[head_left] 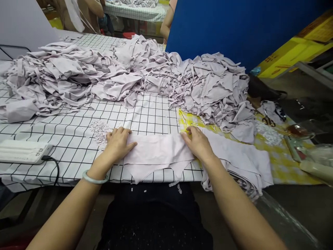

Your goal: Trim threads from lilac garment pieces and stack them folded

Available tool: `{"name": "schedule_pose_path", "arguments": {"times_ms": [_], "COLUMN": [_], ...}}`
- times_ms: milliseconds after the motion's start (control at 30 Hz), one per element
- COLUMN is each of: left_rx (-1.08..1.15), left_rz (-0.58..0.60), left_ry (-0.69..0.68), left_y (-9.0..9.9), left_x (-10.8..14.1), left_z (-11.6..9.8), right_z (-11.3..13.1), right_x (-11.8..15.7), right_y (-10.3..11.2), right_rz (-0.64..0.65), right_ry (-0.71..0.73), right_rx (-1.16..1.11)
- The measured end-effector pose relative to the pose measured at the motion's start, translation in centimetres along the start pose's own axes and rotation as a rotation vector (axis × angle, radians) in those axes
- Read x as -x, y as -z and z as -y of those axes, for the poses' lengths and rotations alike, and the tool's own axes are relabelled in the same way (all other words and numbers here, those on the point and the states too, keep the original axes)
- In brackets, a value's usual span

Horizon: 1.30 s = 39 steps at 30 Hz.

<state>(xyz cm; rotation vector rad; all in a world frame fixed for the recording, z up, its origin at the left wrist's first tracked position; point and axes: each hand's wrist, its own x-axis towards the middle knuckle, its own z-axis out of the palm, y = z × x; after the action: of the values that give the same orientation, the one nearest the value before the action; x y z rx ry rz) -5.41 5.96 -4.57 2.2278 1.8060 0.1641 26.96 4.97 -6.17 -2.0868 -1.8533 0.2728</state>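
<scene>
A pale lilac-grey fabric piece [156, 149] lies flat at the table's front edge, its pointed lower parts hanging toward the edge. At its left end, my left hand [118, 144] rests palm down with the thumb stretched out over the cloth and the fingers apart. My right hand [198, 143] touches the upper right end, thumb on the cloth and fingers bent but apart from it; its fingertips are partly hidden. Just right of that hand, a stack of similar folded fabric pieces [241, 158] overhangs the edge.
Behind, a long heap of matching fabric [156, 69] spans the checked tablecloth [153, 111]. Small scraps [100, 132] lie by my left hand. A white power bank [23, 151] with a black cable sits left; scissors [268, 121] lie right. Blue panel [221, 27] behind; other people work beyond.
</scene>
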Motion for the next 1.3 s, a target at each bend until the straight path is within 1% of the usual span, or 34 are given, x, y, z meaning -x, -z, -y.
{"name": "schedule_pose_path", "arguments": {"times_ms": [67,100,133,167,233,300,333,367,433,467,500,533,600,700,733,767,800,833,867,900,933,967,1000,1033,1067,1100,1133,1167,1200,1233,1300], "left_rx": [0.041,0.047,0.04,0.025,-0.006,-0.026,-0.028,-0.03,-0.035,-0.04,-0.047,-0.057,-0.076,-0.097,-0.104,-0.109,-0.11,-0.104,-0.087,-0.052,0.005,0.092,0.205,0.334,0.463,0.571,0.648,0.692,0.711,0.718,0.726], "left_rz": [0.089,0.117,0.124,0.102,-0.018,-0.141,-0.163,-0.144,-0.022,0.04,0.081,0.091,0.059,0.066,0.082,0.099,0.108,0.105,0.089,0.063,0.026,-0.016,-0.052,-0.07,-0.065,-0.043,-0.008,0.029,0.06,0.08,0.097], "left_ry": [-0.027,-0.045,-0.052,-0.045,-0.02,-0.042,-0.09,-0.161,-0.301,-0.341,-0.35,-0.336,-0.3,-0.336,-0.347,-0.349,-0.341,-0.329,-0.323,-0.333,-0.365,-0.422,-0.498,-0.581,-0.655,-0.705,-0.725,-0.72,-0.703,-0.684,-0.678], "left_y": [0.3,0.6,1.0,1.3,1.6,1.2,0.6,-0.1,-1.9,-2.7,-3.3,-3.9,-4.5,-4.6,-4.5,-4.4,-4.3,-4.1,-4.0,-3.9,-3.9,-4.0,-4.3,-4.6,-5.1,-5.7,-6.4,-7.0,-7.5,-7.9,-8.5], "left_x": [-0.5,-0.8,-1.0,-1.3,-1.3,-0.9,-0.5,-0.1,0.7,1.1,1.3,1.4,1.3,0.9,0.8,0.8,0.8,0.9,1.1,1.3,1.6,1.9,2.2,2.6,2.9,3.2,3.4,3.6,3.8,3.9,4.1], "left_z": [0.2,0.3,0.3,0.3,0.1,-0.5,-0.9,-1.3,-1.9,-2.1,-2.2,-2.2,-2.2,-2.2,-2.2,-2.1,-2.1,-2.2,-2.5,-2.9,-3.7,-4.7,-6.0,-7.5,-9.1,-10.6,-11.9,-13.0,-13.7,-14.1,-14.2], "right_z": [0.0,0.0,0.0,0.1,0.1,0.3,0.4,0.4,0.5,0.6,0.6,0.6,0.9,1.7,1.9,2.0,1.9,1.7,1.4,1.0,0.6,0.3,0.1,0.0,0.0,0.2,0.5,0.9,1.2,1.5,1.8], "right_x": [-0.5,-0.8,-1.2,-1.5,-1.6,-1.1,-0.7,-0.3,0.5,0.7,0.8,0.8,0.2,-0.9,-0.9,-0.4,0.6,2.2,4.5,7.2,10.1,13.1,15.7,17.8,19.3,20.1,20.4,20.4,20.2,20.1,20.6], "right_y": [-0.1,0.0,0.0,0.1,0.3,0.4,0.4,0.4,0.2,0.1,-0.1,-0.3,-0.7,-0.5,0.0,0.6,1.5,2.3,3.0,3.5,3.6,3.3,2.5,1.5,0.2,-1.1,-2.2,-3.0,-3.3,-3.3,-2.1], "right_rz": [0.087,0.104,0.093,0.064,0.004,0.0,0.021,0.054,0.126,0.149,0.151,0.131,0.074,0.086,0.081,0.048,-0.007,-0.058,-0.074,-0.051,0.088,0.276,0.404,0.389,0.332,0.287,0.244,0.232,0.247,0.272,0.293], "right_ry": [0.002,0.006,0.012,0.017,0.02,0.008,-0.003,-0.015,-0.036,-0.041,-0.045,-0.049,-0.045,-0.055,-0.069,-0.081,-0.085,-0.082,-0.077,-0.075,-0.106,-0.148,-0.21,-0.294,-0.365,-0.405,-0.429,-0.433,-0.428,-0.424,-0.43], "right_rx": [0.019,0.018,0.008,-0.004,-0.01,0.021,0.044,0.065,0.087,0.091,0.093,0.096,0.117,0.174,0.183,0.172,0.133,0.066,-0.023,-0.132,-0.242,-0.359,-0.475,-0.554,-0.626,-0.723,-0.822,-0.922,-1.003,-1.048,-1.032]}}
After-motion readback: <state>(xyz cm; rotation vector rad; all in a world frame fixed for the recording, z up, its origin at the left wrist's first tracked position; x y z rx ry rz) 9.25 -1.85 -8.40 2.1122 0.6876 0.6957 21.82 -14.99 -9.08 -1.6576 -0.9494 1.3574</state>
